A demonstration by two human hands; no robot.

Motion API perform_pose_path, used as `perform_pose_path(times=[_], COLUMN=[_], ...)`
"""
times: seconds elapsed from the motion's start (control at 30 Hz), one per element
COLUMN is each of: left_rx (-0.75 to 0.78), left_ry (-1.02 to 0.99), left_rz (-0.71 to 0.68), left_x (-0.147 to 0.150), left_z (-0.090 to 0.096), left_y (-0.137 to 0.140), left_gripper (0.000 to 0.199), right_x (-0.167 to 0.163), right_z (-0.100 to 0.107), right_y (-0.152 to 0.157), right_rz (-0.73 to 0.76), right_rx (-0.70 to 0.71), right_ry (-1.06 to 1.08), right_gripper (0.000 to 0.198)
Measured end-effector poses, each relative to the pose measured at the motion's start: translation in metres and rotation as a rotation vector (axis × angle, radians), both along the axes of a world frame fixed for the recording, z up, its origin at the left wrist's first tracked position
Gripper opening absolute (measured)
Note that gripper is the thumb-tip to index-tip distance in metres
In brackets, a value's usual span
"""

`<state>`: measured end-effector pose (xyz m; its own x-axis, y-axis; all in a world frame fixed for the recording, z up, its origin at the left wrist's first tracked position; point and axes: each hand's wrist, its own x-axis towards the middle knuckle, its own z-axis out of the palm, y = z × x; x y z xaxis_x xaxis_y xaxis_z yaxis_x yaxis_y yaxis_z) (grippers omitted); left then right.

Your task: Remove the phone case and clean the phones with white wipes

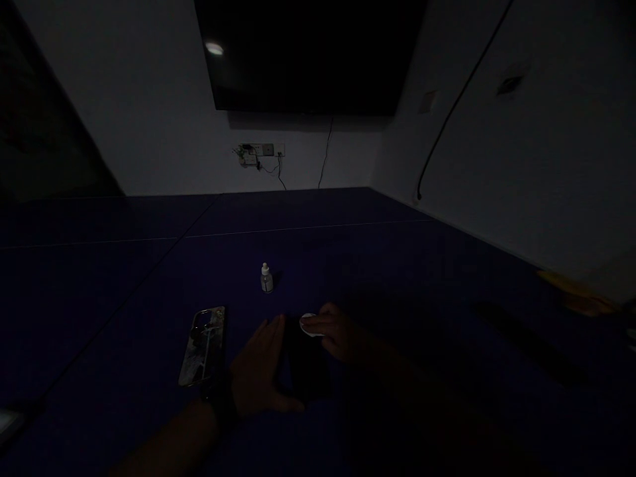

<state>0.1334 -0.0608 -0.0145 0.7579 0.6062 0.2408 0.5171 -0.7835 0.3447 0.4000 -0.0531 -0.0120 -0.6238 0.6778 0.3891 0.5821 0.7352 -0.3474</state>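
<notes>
Between my hands lies a dark, flat, rectangular object (pixel 308 371), probably a phone, though the dim light hides its details. My left hand (pixel 261 371), with a dark band on its wrist, rests along the left side of this object, fingers stretched out and thumb near its lower edge. With the fingers of my right hand (pixel 335 331) I press a round white pad (pixel 309 326) onto its upper part. Left of my left hand, a patterned phone case (pixel 203 344) lies on the dark blue surface. A small dropper bottle (pixel 267 279) with a white top stands upright beyond my hands.
A long dark object (pixel 527 338) lies to the right, near a yellowish item (pixel 576 291) by the wall. A pale object (pixel 10 421) shows at the lower left edge. Beyond are wall sockets (pixel 263 150) with cables and a large screen (pixel 313 59).
</notes>
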Motion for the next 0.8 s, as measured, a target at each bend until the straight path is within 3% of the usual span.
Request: perform_pose_path(times=[0.33, 0.57, 0.7, 0.8], left_rx=[0.003, -0.002, -0.002, -0.010], left_ry=[-0.012, 0.021, 0.020, 0.005], left_rz=[0.012, 0.017, 0.002, -0.003], left_x=[-0.0005, -0.0011, -0.0004, 0.0003], left_z=[-0.0050, -0.0017, 0.0008, 0.0024], left_y=[0.0020, 0.0009, 0.0014, 0.0011], left_gripper=[0.153, 0.152, 0.150, 0.150], right_x=[0.0008, -0.0018, -0.0020, -0.0019], right_z=[0.0006, 0.0024, 0.0043, 0.0048], right_y=[0.0015, 0.0020, 0.0002, -0.0019], right_rz=[-0.002, 0.095, -0.010, -0.005], right_rx=[-0.024, 0.085, 0.088, 0.092], right_ry=[0.063, 0.103, 0.060, 0.049], right_gripper=[0.058, 0.042, 0.055, 0.051])
